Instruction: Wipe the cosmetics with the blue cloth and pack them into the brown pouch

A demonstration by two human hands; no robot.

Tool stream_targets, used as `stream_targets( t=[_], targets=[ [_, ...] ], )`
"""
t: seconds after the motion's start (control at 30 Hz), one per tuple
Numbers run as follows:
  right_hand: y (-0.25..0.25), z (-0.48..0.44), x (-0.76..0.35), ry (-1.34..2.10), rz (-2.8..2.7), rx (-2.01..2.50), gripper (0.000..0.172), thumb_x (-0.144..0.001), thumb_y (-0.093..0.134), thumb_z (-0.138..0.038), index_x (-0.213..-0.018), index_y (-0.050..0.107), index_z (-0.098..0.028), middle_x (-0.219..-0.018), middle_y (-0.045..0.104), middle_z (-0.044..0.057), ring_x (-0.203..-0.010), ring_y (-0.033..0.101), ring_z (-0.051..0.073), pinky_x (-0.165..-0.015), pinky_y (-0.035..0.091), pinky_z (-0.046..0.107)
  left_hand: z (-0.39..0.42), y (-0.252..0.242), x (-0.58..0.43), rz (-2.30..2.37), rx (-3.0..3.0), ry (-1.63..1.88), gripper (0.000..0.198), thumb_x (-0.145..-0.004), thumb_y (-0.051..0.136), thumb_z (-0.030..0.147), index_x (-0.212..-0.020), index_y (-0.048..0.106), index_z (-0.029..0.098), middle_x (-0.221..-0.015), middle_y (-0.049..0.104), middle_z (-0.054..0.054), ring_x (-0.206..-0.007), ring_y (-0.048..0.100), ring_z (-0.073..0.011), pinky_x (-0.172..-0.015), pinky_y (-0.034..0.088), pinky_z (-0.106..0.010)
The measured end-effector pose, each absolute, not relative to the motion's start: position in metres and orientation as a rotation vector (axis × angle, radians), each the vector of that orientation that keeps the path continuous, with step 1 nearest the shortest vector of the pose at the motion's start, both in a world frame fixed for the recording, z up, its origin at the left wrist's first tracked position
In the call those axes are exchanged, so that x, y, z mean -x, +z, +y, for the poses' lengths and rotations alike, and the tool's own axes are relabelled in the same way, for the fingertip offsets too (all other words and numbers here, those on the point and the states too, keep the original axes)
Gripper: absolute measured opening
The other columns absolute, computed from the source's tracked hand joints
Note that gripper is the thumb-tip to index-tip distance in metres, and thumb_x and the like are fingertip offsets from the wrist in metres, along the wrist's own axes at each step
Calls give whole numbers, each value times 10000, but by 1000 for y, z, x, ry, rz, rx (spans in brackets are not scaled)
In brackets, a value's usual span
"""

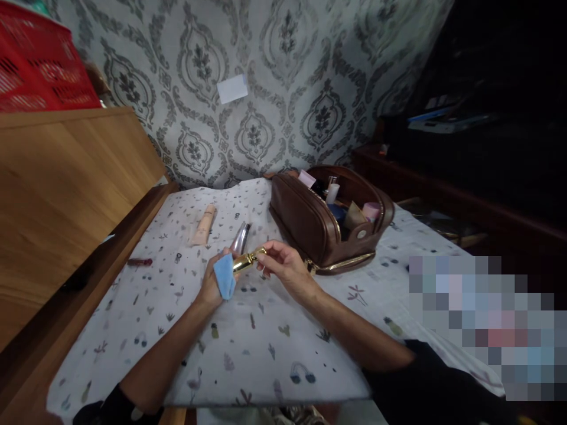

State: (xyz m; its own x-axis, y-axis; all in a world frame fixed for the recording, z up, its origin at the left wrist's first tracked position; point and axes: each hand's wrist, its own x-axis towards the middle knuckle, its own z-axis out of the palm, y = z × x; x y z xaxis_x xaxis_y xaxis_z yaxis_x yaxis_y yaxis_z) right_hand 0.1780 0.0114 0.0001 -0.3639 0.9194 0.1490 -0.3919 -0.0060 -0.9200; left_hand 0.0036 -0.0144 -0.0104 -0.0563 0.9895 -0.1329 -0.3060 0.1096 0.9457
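My left hand (211,284) is wrapped round a shiny gold cosmetic tube (241,263), which looks like a lipstick. A light blue cloth (225,276) is draped over the fingers of that hand. My right hand (289,270) pinches the tube's narrower right end; whether that end is a separate cap I cannot tell. Just behind my hands lies a silver tube (241,238) with a dark end. Farther left on the sheet is a peach squeeze tube (205,224). A brown toiletry bag (305,218) stands unzipped to the right, with several cosmetics inside.
A dark red slim stick (140,262) lies near the left edge of the patterned sheet (248,342). A wooden board (75,195) rises at left, with a red basket (44,65) above it. Behind is patterned wallpaper (287,88). Dark furniture stands at right, beside a blurred-out patch.
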Motion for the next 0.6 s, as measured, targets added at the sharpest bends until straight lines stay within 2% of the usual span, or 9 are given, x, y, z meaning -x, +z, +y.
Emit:
stream_targets(
  t=[0.1, 0.17, 0.27, 0.37, 0.6],
  targets=[
    [0, 11, -177, 1604, -1196, 640, 387, -670, 832, -491, -799, 620, -193, -675, 616, -24, -580, 528, 103, -500, 416, 234, -14, -4, -6, 996, -798, 1400, 461, -664, 788, 561, -764, 523, 197, -468, 447, 90, -351, 364, -51, -342, 244, -162],
    [0, 10, -176, 1607, -1192, 636, 399, -656, 840, -496, -798, 619, -195, -681, 617, -23, -586, 541, 105, -494, 413, 229, -14, 2, -7, 955, -790, 1398, 461, -636, 812, 530, -742, 505, 204, -454, 448, 91, -360, 385, -57, -352, 266, -160],
    [0, 9, -176, 1581, -1211, 645, 416, -649, 840, -516, -785, 610, -197, -681, 615, -21, -593, 559, 111, -491, 413, 227, -15, 9, -7, 949, -845, 1407, 424, -700, 757, 550, -766, 512, 210, -459, 478, 78, -388, 442, -83, -384, 326, -177],
    [0, 9, -175, 1543, -1227, 668, 426, -648, 835, -532, -774, 595, -204, -655, 599, -29, -576, 557, 115, -482, 412, 231, -16, 10, -7, 995, -953, 1478, 392, -766, 713, 549, -868, 557, 205, -527, 528, 65, -432, 480, -95, -428, 371, -197],
    [1, 4, -176, 1509, -1260, 724, 459, -627, 833, -566, -754, 583, -202, -618, 578, -41, -518, 533, 106, -454, 368, 228, -15, 7, -9, 1249, -1173, 1507, 393, -700, 820, 367, -985, 603, 206, -766, 612, 37, -635, 569, -109, -602, 454, -207]
  ],
)
